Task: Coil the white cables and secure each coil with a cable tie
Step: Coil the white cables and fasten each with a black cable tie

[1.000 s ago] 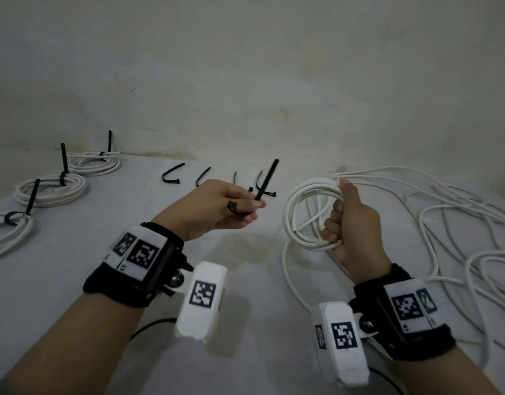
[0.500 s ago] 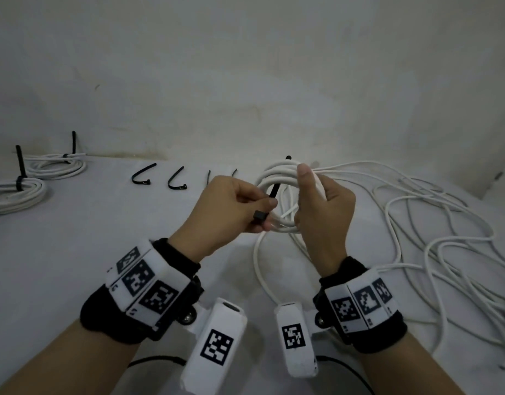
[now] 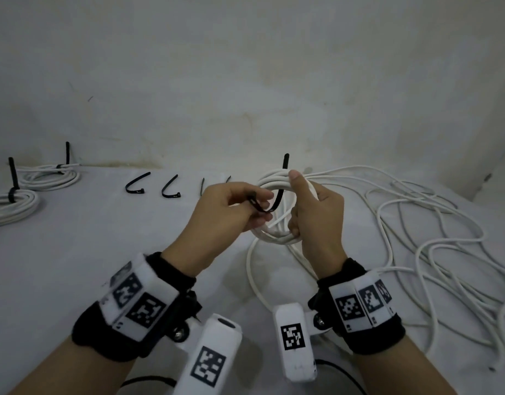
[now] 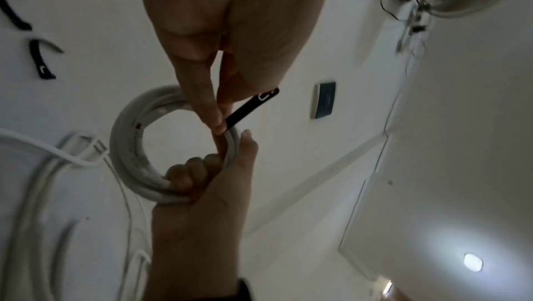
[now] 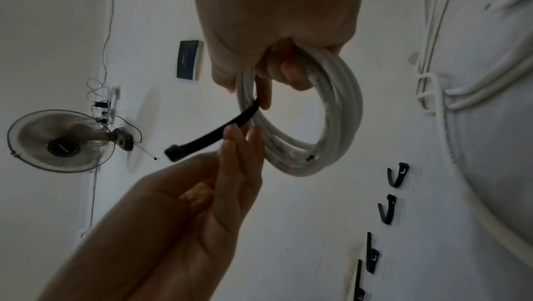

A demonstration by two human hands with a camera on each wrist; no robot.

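My right hand [image 3: 308,201] grips a white cable coil [image 3: 277,238] upright above the table, thumb on its top. My left hand [image 3: 245,206] pinches the head end of a black cable tie [image 3: 277,201]. The tie bends in a U through the coil's opening, and its tip sticks up behind the coil's top. In the left wrist view the left fingers [image 4: 207,100] hold the tie [image 4: 251,107] against the coil [image 4: 129,146]. The right wrist view shows the coil [image 5: 340,112] hanging from the right hand [image 5: 274,32], with the tie [image 5: 207,139] crossing its strands.
Two tied coils [image 3: 49,178] [image 3: 12,203] lie at the far left. Several spare black ties [image 3: 136,185] [image 3: 170,189] lie in a row near the wall. Loose white cable [image 3: 416,223] sprawls over the right of the table. A wall fan [image 5: 60,141] shows in the right wrist view.
The hands, apart a second ago, have come together. The tie, held straight up in the left hand before, now bends through the coil held by the right hand.
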